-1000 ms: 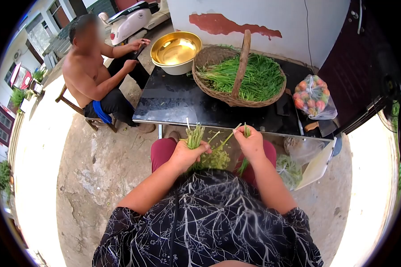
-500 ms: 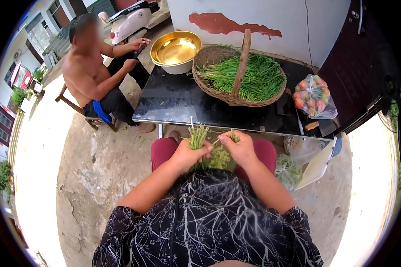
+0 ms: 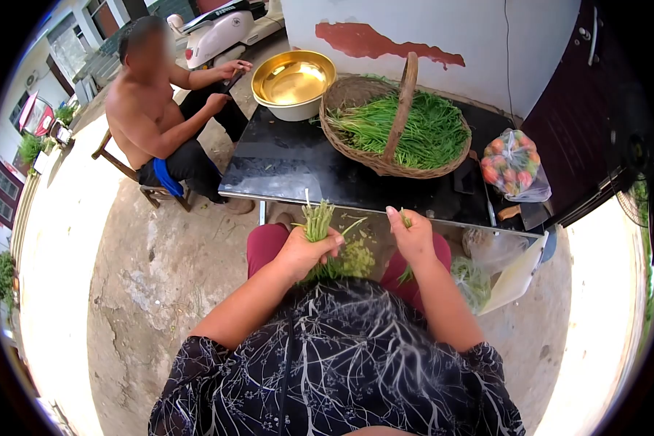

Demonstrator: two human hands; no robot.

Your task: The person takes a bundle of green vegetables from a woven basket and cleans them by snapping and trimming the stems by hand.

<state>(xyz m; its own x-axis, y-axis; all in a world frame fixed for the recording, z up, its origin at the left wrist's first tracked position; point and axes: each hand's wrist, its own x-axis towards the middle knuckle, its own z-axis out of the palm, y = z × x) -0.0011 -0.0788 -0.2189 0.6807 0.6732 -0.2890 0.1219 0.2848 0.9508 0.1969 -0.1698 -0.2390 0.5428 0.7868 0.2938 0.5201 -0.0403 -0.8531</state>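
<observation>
My left hand (image 3: 309,252) is wrapped round a bunch of green stems (image 3: 317,220), their pale cut ends pointing up and their leaves hanging below. To the right, my right hand (image 3: 414,236) is closed on a few thin green stems (image 3: 406,220), apart from the left bunch. Below and between the hands lie yellow-green scraps (image 3: 357,258). On the black table (image 3: 291,173) in front stands a wicker basket (image 3: 385,166) with an upright handle, heaped with long greens (image 3: 432,123).
A gold basin (image 3: 293,76) sits at the table's back left, a bag of red fruit (image 3: 511,163) at its right, near a knife (image 3: 491,211). A seated person (image 3: 149,109) is at the left. Plastic bags (image 3: 472,280) lie right of my knees.
My right hand came in close to the left bunch, then moved away to the right. The view has shifted slightly. My left hand keeps its hold on the bunch.
</observation>
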